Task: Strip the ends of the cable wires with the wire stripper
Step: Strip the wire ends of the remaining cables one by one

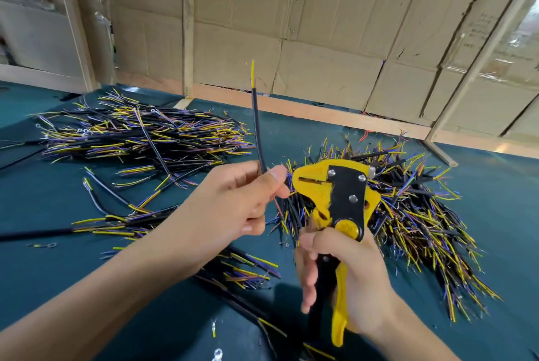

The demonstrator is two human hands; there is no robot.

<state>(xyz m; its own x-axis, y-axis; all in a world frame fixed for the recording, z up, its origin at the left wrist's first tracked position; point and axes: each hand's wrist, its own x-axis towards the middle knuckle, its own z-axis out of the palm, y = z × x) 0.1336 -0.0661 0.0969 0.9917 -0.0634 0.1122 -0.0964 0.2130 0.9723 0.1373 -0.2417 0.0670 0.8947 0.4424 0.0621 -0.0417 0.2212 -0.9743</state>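
Cables (408, 214) lay in big heaps on the green surface (495, 185), suggesting much work remained. Left hand (230, 209) pinched one black cable (258, 133) upright beside the wire stripper (341, 203), whose handles the right hand's (350, 282) fingers loosely wrapped.

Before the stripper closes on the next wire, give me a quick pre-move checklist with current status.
1. Cable held: ok, left hand pinches it, upright.
2. Wire stripper in grip: ok, right hand holds the handles.
3. Wire seated in the stripper's mouth: not ok, it sits apart from the cable.
4. Lower wire ends fanned out: cannot tell, mostly hidden behind the fingers.
5. Top end stripped: cannot tell, only a yellow wire shows.
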